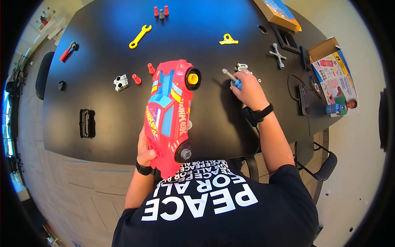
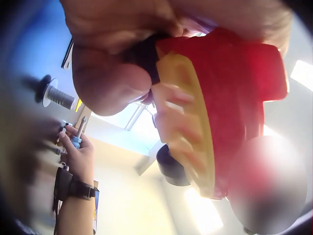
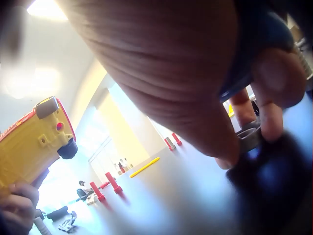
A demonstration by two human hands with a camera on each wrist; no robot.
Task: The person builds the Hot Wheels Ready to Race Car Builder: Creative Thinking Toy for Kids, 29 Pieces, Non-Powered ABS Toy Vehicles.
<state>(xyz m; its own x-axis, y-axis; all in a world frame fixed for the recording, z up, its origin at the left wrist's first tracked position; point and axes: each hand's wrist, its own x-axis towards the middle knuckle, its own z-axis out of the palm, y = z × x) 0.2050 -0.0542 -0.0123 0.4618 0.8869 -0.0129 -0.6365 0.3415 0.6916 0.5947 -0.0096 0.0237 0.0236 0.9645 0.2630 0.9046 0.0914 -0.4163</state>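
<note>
My left hand (image 1: 145,150) grips a red toy car (image 1: 166,111) by its lower end and holds it up over the table edge. One wheel has a yellow hub (image 1: 192,78); the other carries a grey nut (image 1: 186,154). The car's yellow underside (image 3: 29,152) shows in the right wrist view. Over the table, my right hand (image 1: 252,92) holds a toy screwdriver (image 1: 228,74) with a grey shaft and blue handle. Its fingertips are also right at a small grey ring-shaped piece (image 3: 249,139) low over the tabletop. Silver engine-like parts (image 1: 242,66) lie just beyond that hand.
On the black table (image 1: 111,136) lie a yellow wrench (image 1: 140,37), a yellow bracket (image 1: 228,39), a grey cross wrench (image 1: 277,56), red bolts (image 1: 136,79), a silver engine block (image 1: 121,82) and a black frame (image 1: 87,123). An open box (image 1: 335,76) stands at the right edge.
</note>
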